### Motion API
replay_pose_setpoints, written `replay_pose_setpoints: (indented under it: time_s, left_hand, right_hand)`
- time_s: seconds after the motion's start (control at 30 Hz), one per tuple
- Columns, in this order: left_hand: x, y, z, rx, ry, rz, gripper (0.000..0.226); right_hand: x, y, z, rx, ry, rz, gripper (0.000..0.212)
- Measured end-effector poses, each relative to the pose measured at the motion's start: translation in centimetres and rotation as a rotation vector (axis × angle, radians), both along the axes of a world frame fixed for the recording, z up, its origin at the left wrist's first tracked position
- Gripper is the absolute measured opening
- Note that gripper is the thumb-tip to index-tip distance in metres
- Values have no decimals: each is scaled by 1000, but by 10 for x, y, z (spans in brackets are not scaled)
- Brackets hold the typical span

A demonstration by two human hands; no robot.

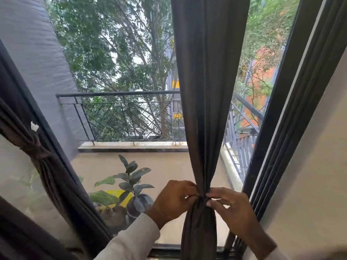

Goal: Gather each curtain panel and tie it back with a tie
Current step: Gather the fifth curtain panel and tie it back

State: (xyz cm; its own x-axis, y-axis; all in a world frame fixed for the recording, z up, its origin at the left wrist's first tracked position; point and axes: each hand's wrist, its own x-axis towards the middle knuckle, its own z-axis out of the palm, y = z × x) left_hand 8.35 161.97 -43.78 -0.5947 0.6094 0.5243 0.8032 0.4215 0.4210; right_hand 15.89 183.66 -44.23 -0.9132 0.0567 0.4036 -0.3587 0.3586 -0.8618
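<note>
The dark grey curtain panel [208,72] hangs before the balcony railing [120,94], cinched narrow at its waist. There, the left hand [173,199] and right hand [231,207] pinch the tie [202,199] with curled fingertips.

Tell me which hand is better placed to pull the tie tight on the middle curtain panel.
Neither clearly: left hand and right hand both pinch the tie at the gathered waist of the curtain panel, one on each side. Tightening likely needs both pulling apart.
</note>
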Motion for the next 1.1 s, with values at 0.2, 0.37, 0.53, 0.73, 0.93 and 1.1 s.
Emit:
replay_pose_setpoints:
  time_s: [0.2,0.37,0.53,0.73,0.93,1.1]
  left_hand:
    - [20,2,-1,-66,803,63,16]
    - [15,-2,14,-133,826,-65,15]
    - [-9,4,35,-138,558,-38,25]
    - [-6,29,58,190,182,122,8]
    - [-11,44,77,470,-286,78,9]
    - [-11,46,83,494,-331,-10,17]
  right_hand:
    - [-2,-1,-2,6,39,-8,49]
    - [3,0,-6,-72,-38,11,48]
    - [0,2,-10,-230,-91,-17,38]
    - [1,-4,14,-90,187,-86,32]
    - [6,-4,42,-76,210,-114,41]
    - [14,-11,72,-149,204,-159,20]
